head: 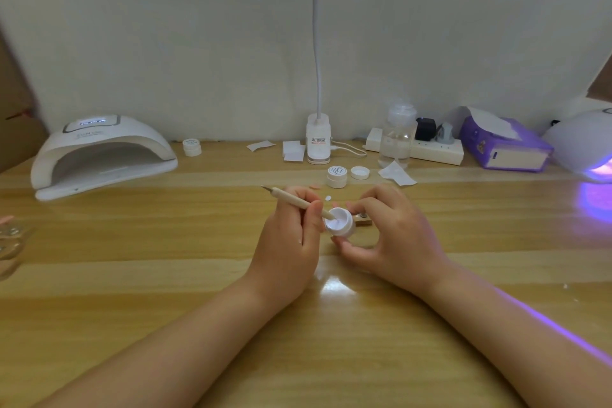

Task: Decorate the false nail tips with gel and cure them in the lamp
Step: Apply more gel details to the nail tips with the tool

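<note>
Left hand [291, 235] gripped one wooden tool [298, 200] dipped into open gel pot [341, 225] pinched by right hand [394, 238]; two closed pots, two lamps at 10 and 2 o'clock.

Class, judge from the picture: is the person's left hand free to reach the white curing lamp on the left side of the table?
Probably not yet: the left hand grips a wooden tool dipped in the open gel pot. The tabletop towards the white curing lamp looks unobstructed.
</note>
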`<state>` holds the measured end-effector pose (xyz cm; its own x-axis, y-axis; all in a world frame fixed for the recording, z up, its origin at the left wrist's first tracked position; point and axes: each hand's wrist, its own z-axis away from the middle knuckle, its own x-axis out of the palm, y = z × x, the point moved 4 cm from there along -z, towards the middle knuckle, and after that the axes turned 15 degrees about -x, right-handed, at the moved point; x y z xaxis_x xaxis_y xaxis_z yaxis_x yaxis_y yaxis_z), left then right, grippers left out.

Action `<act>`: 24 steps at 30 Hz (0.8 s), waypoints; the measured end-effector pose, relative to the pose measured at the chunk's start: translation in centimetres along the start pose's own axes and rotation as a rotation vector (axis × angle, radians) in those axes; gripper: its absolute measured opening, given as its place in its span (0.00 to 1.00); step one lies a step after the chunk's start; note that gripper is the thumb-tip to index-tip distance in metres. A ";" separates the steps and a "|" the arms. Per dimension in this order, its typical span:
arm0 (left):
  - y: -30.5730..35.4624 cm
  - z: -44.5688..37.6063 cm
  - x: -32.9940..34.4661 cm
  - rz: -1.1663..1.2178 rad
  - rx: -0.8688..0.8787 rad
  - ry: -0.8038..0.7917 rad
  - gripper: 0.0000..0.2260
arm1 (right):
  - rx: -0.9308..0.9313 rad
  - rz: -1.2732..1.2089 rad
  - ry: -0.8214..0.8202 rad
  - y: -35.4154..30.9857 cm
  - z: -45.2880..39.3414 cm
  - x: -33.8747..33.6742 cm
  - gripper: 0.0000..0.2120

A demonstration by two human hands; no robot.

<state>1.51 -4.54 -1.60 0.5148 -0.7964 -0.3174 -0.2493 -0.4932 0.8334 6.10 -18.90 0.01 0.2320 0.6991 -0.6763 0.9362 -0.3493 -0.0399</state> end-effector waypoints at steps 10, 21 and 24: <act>0.3 0.2 -0.2 -0.016 0.023 0.001 0.03 | -0.017 0.008 0.009 0.0 0.1 0.1 0.15; 0.6 0.1 -0.7 0.131 -0.014 0.073 0.04 | -0.026 0.005 0.017 0.1 0.1 0.2 0.15; 0.3 -0.2 -1.0 0.233 -0.095 0.114 0.07 | -0.021 0.001 0.024 0.2 0.2 0.2 0.15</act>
<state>1.05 -3.80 -0.95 0.5428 -0.8374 -0.0635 -0.2967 -0.2619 0.9184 6.25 -18.94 -0.26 0.2393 0.7138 -0.6582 0.9413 -0.3369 -0.0231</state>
